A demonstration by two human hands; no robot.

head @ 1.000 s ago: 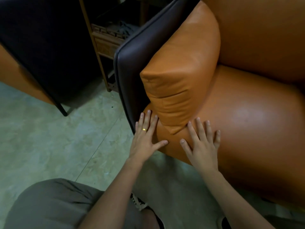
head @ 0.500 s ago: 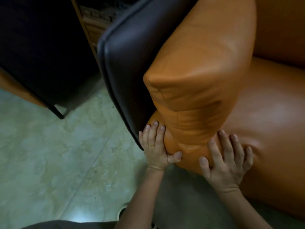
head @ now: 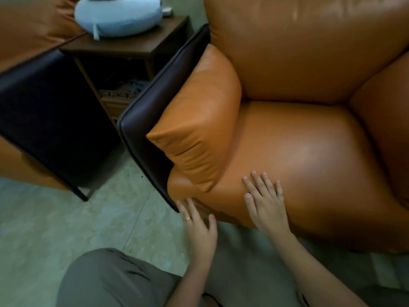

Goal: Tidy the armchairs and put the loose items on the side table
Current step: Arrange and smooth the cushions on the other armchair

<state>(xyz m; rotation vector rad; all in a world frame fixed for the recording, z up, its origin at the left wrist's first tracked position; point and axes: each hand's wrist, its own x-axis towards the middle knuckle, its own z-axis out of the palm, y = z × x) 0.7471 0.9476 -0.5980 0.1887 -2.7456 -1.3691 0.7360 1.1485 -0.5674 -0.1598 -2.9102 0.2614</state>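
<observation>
At armchair (head: 309, 151) seat front, L hand (head: 199, 224) & R hand (head: 266, 204) flat, fingers straight.

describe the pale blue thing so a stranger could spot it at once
Start at the orange leather armchair; beyond its dark brown side panel stands a dark wooden side table. On the tabletop sits a puffy, rounded cushion, the only pale blue thing among orange and brown furniture.
</observation>
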